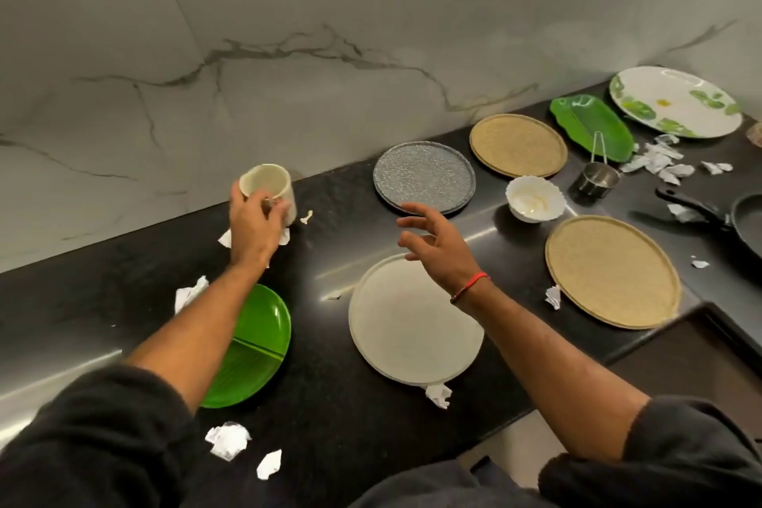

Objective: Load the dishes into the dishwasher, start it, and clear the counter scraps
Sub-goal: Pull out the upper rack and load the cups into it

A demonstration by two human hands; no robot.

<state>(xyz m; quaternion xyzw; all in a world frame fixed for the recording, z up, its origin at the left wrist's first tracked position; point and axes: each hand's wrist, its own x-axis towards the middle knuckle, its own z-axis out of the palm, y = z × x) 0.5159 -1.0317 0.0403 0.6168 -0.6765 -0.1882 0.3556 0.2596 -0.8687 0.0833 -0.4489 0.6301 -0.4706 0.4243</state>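
Note:
My left hand (253,225) grips a cream mug (270,188) by its handle, tilted and lifted just above the black counter (103,293) near the wall. My right hand (437,245) hovers open, fingers spread, between a white round plate (408,326) and a grey speckled plate (424,175). A green divided plate (255,346) lies partly under my left forearm. Two gold plates (517,144) (610,270), a white scalloped bowl (534,198), a green leaf-shaped plate (589,126) and a floral plate (674,101) lie to the right.
Crumpled paper scraps (226,439) (659,161) are scattered over the counter. A steel measuring cup (598,177) and a black frying pan (746,223) sit at the right. The marble wall stands behind; the counter edge drops off at the lower right.

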